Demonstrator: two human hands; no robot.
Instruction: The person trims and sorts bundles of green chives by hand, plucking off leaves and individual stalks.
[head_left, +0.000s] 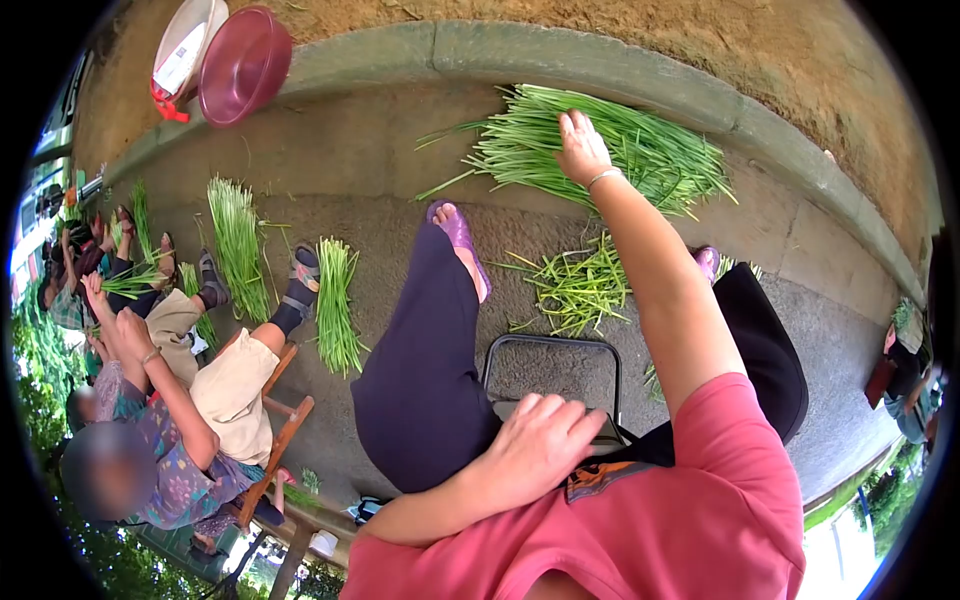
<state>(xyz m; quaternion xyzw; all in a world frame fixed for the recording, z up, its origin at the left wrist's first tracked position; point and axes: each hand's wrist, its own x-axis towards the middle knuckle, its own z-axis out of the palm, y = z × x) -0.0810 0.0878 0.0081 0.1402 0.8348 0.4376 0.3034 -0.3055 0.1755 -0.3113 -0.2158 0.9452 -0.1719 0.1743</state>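
Note:
My right hand (583,150), with a bracelet at the wrist, reaches out to a large pile of long green stalks (640,150) near the curb. Its fingers are stretched out and touch the top of the pile, with no stalk visibly held. My left hand (535,445) rests across my lap, fingers lying flat and slightly apart, holding nothing. Between my feet and in front of the black chair frame (553,340) lies a loose heap of shorter green stalk pieces (580,285).
A maroon basin (245,65) leans by a pale basin (190,45) at the upper left. A curb (480,50) runs behind the pile. On the left, a person (215,400) sits on a wooden chair (285,400), beside upright-lying bundles of stalks (338,305).

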